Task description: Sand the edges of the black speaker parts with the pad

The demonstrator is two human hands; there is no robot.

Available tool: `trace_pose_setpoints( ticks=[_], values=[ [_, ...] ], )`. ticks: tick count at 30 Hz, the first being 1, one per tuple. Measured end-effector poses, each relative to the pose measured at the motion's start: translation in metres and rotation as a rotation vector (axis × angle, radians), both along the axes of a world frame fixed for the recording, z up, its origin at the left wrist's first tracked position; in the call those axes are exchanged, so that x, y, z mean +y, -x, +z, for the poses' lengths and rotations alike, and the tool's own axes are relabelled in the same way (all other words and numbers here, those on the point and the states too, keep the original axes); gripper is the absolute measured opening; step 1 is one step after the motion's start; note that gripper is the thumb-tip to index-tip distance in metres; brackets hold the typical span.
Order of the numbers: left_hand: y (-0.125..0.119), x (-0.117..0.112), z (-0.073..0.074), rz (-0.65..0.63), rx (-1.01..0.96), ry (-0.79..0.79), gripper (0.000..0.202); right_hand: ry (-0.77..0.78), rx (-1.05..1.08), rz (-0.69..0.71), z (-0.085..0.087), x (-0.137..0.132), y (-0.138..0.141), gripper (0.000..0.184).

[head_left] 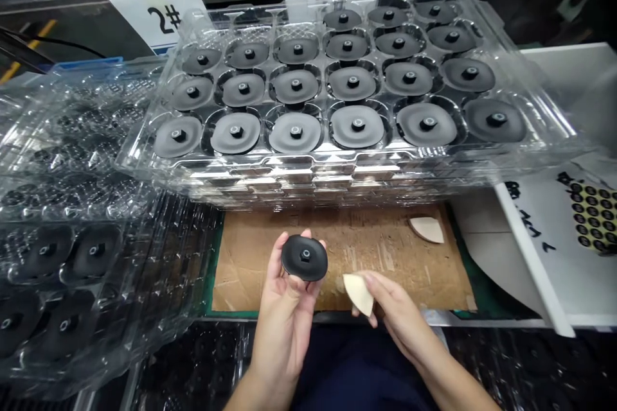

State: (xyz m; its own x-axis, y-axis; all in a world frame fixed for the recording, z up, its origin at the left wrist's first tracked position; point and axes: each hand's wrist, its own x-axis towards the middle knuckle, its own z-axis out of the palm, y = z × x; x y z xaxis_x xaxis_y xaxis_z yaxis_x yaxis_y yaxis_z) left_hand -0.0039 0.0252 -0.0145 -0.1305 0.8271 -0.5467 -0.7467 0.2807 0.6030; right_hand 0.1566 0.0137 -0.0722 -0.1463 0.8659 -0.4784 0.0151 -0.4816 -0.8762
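The black disc (304, 259) is near the middle, over the brown cardboard (245, 263), with its little knob showing. Far left, clear trays (144, 308) hold more black discs (96, 252). Next comes a big clear tray (260, 164) with rows of knobby discs (295, 133). In front of it, the left hand (289, 302) grips the black disc around its edge. The right hand (395, 305) pinches a cream wedge (358, 294), apart from the disc. Another wedge (428, 230) lies on the cardboard's right end. Farthest right are round black dots (595, 215).
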Motion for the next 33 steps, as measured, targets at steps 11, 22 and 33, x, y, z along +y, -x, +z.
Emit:
trace_pose_setpoints(
  ticks=[11, 22, 33],
  values=[
    [-0.011, -0.002, 0.004, -0.026, 0.075, -0.063, 0.050, -0.409, -0.231, 0.065, 0.074, 0.036, 0.006, 0.016],
    [-0.018, -0.007, 0.004, -0.024, 0.013, -0.090, 0.049, -0.621, -0.319, 0.332, 0.092, 0.028, 0.008, 0.015],
    [-0.011, -0.007, 0.004, -0.014, 0.004, -0.126, 0.051, -0.660, -0.370, 0.324, 0.097, 0.033, 0.014, 0.015]
  ],
)
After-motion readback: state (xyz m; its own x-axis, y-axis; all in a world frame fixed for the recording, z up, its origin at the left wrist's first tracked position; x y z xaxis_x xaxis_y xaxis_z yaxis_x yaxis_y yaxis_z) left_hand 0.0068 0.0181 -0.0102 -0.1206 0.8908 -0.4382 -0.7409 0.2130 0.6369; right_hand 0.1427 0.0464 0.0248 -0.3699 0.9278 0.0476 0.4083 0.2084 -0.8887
